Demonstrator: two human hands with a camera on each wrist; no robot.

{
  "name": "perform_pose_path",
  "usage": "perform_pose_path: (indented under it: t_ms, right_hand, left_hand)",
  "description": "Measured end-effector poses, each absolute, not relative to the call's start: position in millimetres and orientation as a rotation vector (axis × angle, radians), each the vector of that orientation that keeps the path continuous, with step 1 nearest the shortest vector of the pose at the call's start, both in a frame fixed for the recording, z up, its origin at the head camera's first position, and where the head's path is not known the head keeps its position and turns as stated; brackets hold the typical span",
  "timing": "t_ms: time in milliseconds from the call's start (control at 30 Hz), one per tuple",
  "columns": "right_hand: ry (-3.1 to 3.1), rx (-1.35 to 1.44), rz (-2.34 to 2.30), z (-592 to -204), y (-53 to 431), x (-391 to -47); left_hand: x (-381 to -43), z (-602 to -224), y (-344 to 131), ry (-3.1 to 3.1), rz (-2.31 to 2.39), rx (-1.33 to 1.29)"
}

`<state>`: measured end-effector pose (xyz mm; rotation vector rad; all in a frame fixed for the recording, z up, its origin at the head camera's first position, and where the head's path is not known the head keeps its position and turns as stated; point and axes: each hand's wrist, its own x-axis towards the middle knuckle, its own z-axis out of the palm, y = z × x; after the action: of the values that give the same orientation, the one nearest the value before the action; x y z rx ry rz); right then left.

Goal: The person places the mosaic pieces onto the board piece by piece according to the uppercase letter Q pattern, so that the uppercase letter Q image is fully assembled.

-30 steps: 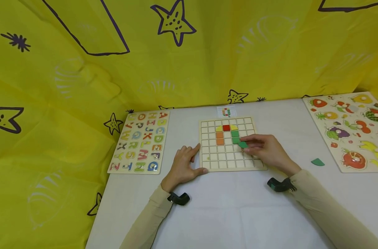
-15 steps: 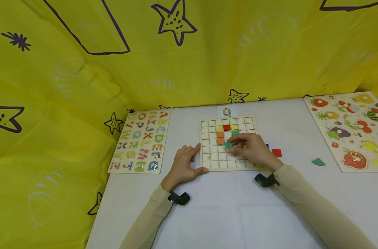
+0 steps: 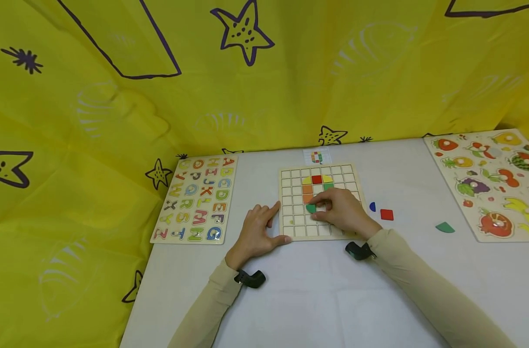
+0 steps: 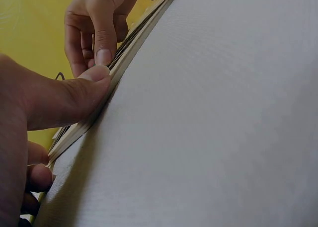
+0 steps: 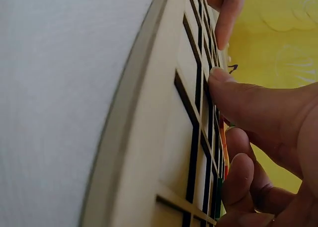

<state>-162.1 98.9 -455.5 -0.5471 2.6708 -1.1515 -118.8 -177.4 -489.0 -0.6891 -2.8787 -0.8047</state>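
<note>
In the head view my right hand pinches a green quarter-circle piece between thumb and fingertips. It is at the wooden grid board, just below the orange squares. A red square between two yellow corner pieces and a green square also sit in the grid; my right hand covers part of the board. My left hand touches the board's left edge, thumb at the near corner and index finger higher up. In the right wrist view, the thumb is close above the grid.
Right of the board lie a blue piece, a red square tile and another green quarter circle. A small pattern card lies behind it. An alphabet board stands left, a fruit puzzle board right.
My right hand has moved left across the board with the green quarter circle, from beside the green squares to below the orange ones. The blue and red pieces came into view. My left hand stayed put.
</note>
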Motion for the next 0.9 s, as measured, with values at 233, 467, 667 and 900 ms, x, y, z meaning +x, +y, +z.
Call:
perform_pose_path:
  t_ms: [233, 467, 667, 900]
  right_hand:
    - [2.696, -0.534, -1.142, -455.4, 99.6, -161.1]
    - [2.717, -0.531, -1.129, -456.5, 99.1, -161.5]
    - [2.741, -0.558, -1.096, -455.8, 94.5, -162.6]
    - [2.753, -0.562, -1.082, -454.1, 92.9, -163.1]
  left_hand:
    - [-118.5, -488.7, -177.3, -2.858, -0.796, -0.701]
    - [-119.6, -489.2, -177.0, -2.873, -0.802, -0.698]
    - [-119.5, -490.1, -177.0, -2.857, -0.816, -0.711]
    - [-121.0, -488.2, -179.8, -2.908, -0.849, -0.713]
